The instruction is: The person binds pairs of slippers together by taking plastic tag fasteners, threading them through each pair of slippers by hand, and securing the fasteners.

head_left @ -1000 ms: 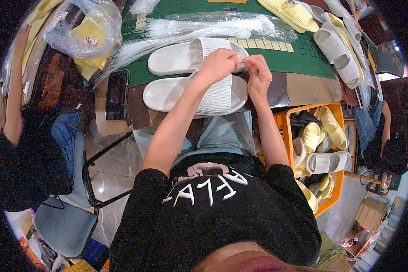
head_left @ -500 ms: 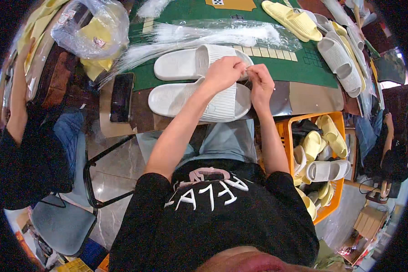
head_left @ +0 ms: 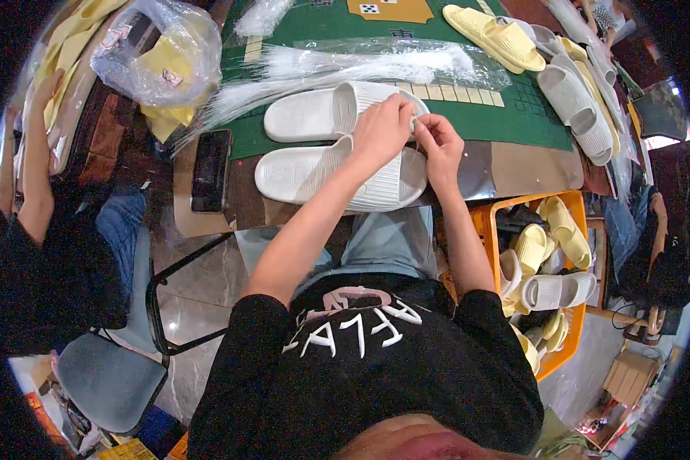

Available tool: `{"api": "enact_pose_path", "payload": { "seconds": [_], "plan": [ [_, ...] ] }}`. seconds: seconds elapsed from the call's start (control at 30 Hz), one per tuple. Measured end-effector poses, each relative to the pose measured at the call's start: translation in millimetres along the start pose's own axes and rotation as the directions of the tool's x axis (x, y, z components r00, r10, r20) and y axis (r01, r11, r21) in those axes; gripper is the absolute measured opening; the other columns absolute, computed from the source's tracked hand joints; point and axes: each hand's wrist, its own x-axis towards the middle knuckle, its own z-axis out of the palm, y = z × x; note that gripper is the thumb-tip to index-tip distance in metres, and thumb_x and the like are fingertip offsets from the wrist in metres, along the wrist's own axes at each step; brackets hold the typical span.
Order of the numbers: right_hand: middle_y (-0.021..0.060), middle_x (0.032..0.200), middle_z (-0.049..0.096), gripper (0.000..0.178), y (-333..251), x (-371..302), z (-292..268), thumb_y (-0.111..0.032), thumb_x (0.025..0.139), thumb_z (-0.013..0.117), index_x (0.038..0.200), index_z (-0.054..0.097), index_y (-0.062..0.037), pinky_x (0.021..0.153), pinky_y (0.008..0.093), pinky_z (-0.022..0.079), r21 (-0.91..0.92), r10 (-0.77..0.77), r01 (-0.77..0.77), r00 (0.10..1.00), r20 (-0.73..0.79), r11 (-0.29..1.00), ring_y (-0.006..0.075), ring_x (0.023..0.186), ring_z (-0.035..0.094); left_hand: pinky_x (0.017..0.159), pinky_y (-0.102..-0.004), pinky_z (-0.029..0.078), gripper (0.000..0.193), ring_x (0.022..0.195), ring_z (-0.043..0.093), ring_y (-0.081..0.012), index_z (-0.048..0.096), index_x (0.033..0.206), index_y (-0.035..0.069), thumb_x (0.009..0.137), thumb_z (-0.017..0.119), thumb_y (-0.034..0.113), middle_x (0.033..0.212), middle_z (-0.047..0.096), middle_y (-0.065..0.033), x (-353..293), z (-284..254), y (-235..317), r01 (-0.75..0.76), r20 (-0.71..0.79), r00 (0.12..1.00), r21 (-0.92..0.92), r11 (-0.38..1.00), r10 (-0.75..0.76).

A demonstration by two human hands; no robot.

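Note:
Two light grey slide slippers lie side by side at the table's near edge, toes to the right. My left hand (head_left: 382, 132) reaches across the near slipper (head_left: 295, 173) to the strap of the far slipper (head_left: 300, 115), its thumb and fingers pinched together. Close beside it, at the far slipper's toe end, my right hand (head_left: 440, 144) is pinched too. The fingertips of both hands nearly meet over something tiny that I cannot make out. Behind the slippers lies a bundle of thin clear plastic strands (head_left: 314, 67) on a plastic sheet.
A phone (head_left: 211, 170) lies left of the slippers. Yellow slippers (head_left: 498, 38) and grey slippers (head_left: 579, 107) sit at the right. An orange crate (head_left: 492, 245) of slippers stands at my right. A clear bag (head_left: 157, 54) is at the left, near another person's arm (head_left: 37, 165).
My hands have shifted slightly, the right hand's fingers drawing closer to the left hand's at the far slipper's toe end. The whole view has moved a little.

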Motion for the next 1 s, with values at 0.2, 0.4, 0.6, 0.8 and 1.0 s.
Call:
{"api": "enact_pose_path", "payload": {
  "seconds": [0.2,0.4,0.6,0.8,1.0],
  "plan": [
    [-0.004,0.073,0.056,0.008,-3.6,1.3,1.7,-0.008,0.083,0.062,0.087,0.06,-0.0003,0.056,0.0171,0.039,0.055,0.034,-0.032,0.999,-0.034,0.998,0.0022,0.063,0.047,0.062,-0.0434,0.046,0.021,0.067,0.061,-0.0343,0.058,0.086,0.003,0.086,0.049,0.022,0.068,0.062,-0.0155,-2.2,-7.6,0.7,-0.01,0.078,0.997,-0.194,0.981,0.025],
    [-0.0044,0.073,0.056,0.009,0.2,2.5,0.3,-0.009,0.083,0.063,0.087,0.061,-0.0006,0.056,0.0167,0.039,0.032,0.001,-0.001,1.0,0.006,0.999,0.0021,0.064,0.048,0.061,-0.0403,0.047,0.02,0.066,0.062,-0.0324,0.06,0.084,0.003,0.082,0.057,0.023,0.069,0.064,-0.016,0.2,-8.0,4.7,0.0,0.024,1.0,-0.156,0.988,0.004],
    [-0.0025,0.075,0.058,0.009,-1.3,1.4,-2.3,-0.005,0.081,0.063,0.09,0.062,-0.0007,0.056,0.0174,0.039,0.097,0.056,-0.056,0.998,-0.003,0.994,0.0038,0.063,0.049,0.061,-0.031,0.05,0.027,0.069,0.065,-0.0198,0.06,0.085,0.001,0.08,0.063,0.028,0.074,0.066,-0.0131,4.4,0.9,-13.1,-0.042,0.044,0.998,-0.257,0.966,0.055],
    [-0.0015,0.076,0.058,0.012,2.9,4.4,-12.3,-0.004,0.081,0.06,0.091,0.062,0.0007,0.057,0.0179,0.036,0.243,0.102,-0.11,0.994,0.047,0.964,0.0043,0.063,0.046,0.066,-0.038,0.05,0.03,0.073,0.064,-0.0293,0.064,0.08,0.007,0.074,0.063,0.036,0.075,0.066,-0.0125,-0.6,-9.1,4.1,0.04,0.106,0.994,-0.153,0.988,-0.024],
    [-0.0003,0.077,0.057,0.01,-6.0,3.3,-8.1,-0.006,0.085,0.057,0.093,0.059,0.0005,0.061,0.0188,0.04,0.284,0.117,-0.149,0.985,0.126,0.947,0.0056,0.065,0.049,0.058,-0.0361,0.049,0.023,0.064,0.064,-0.0257,0.06,0.087,0.005,0.079,0.06,0.027,0.074,0.065,-0.0151,-6.4,-11.3,4.3,0.026,0.092,0.996,-0.224,0.974,-0.005]
  ]
}}
